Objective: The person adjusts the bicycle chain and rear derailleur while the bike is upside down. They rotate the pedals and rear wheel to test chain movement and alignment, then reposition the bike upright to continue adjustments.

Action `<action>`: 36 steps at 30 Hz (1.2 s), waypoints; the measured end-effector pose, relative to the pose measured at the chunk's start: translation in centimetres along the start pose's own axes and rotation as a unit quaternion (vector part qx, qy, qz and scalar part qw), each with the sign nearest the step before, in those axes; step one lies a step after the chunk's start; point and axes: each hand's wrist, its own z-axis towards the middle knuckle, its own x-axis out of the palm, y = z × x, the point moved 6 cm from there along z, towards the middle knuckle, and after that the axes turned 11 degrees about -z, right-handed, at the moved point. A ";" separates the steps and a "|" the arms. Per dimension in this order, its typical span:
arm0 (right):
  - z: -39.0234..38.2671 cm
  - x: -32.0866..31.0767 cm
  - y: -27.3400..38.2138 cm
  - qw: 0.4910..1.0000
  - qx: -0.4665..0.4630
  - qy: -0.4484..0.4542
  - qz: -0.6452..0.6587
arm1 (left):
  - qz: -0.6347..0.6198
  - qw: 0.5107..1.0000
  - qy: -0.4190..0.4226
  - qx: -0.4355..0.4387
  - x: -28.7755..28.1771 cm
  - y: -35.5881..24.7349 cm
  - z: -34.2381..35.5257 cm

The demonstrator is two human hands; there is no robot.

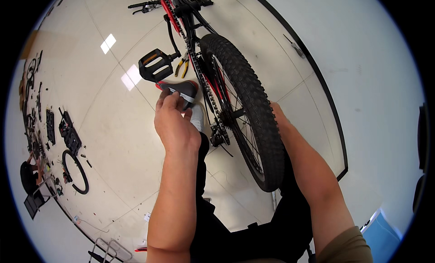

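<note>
A black and red bicycle, seemingly upside down, has its knobbly rear wheel (247,86) pointing up between my arms. My left hand (173,122) is left of the chain (205,84), fingers loosely bent and thumb apart, with nothing visible in it. Beneath its fingertips, in line with them, lies the dark saddle (183,88) with red edges. The black pedal (156,65) juts out beyond that hand. On the wheel's other side, my right hand (277,114) is close to the tyre; its fingers are hidden behind the rubber. The rear derailleur (217,135) hangs near the hub.
Yellow-handled pliers (182,65) lie by the pedal. A screwdriver-like tool (294,46) is near the black wall edging. At far left are bicycle parts, a loose tyre (75,172) and another person (30,176) beside a chair. My shoe (197,118) is below the saddle.
</note>
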 end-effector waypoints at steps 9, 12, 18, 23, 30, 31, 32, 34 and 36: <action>-1.0 -0.2 1.3 0.998 0.025 -0.037 -0.036 | -0.009 1.000 0.003 -0.019 1.3 0.4 0.4; 0.8 -0.9 -0.2 0.998 0.000 -0.034 -0.043 | -0.003 1.000 0.011 -0.022 1.9 0.6 -0.1; 2.4 -1.6 -1.6 0.997 -0.014 -0.064 -0.034 | -0.008 1.000 0.010 -0.019 2.2 1.1 -0.2; 0.8 -0.8 0.1 0.992 -0.009 -0.106 -0.067 | 0.032 0.999 0.024 -0.007 -0.1 1.0 2.1; 2.3 -0.5 -1.3 0.998 -0.018 -0.055 -0.005 | 0.309 0.934 0.051 -0.171 -7.1 7.2 6.1; 2.4 -0.7 -1.4 0.998 0.003 -0.055 -0.024 | 0.352 0.910 0.072 -0.208 -8.0 8.6 6.4; 2.8 -0.8 -1.9 0.997 0.025 -0.051 -0.042 | 0.395 0.881 0.090 -0.243 -8.9 9.5 6.2; 6.2 -3.1 -5.2 0.994 0.092 -0.064 0.007 | 0.388 0.863 0.124 -0.299 -9.0 11.6 5.9; 10.5 -8.2 -9.6 0.983 0.151 -0.065 0.079 | 0.396 0.838 0.169 -0.337 -6.9 13.7 5.1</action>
